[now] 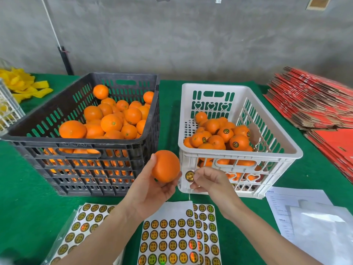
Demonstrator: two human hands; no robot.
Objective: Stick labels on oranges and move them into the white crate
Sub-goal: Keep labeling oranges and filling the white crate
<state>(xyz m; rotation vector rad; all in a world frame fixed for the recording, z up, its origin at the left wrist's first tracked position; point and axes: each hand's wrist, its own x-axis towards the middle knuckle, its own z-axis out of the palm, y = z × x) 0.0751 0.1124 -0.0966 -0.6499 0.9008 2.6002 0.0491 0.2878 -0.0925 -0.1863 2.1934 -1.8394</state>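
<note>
Green cloth table (34,197), grey concrete wall (191,39) behind. Frame centre: left hand (150,190) cups orange (165,165); right hand (208,180) pinches label (189,175) just beside it, before white crate (267,142).

On the sticker sheet (172,209) in front of the white crate (238,156), your round gold labels (172,233) read 精选水果. The loose sticker (189,176) at that crate's near wall is too blurred to read, and the printed papers (282,203) right of it too small.
</note>
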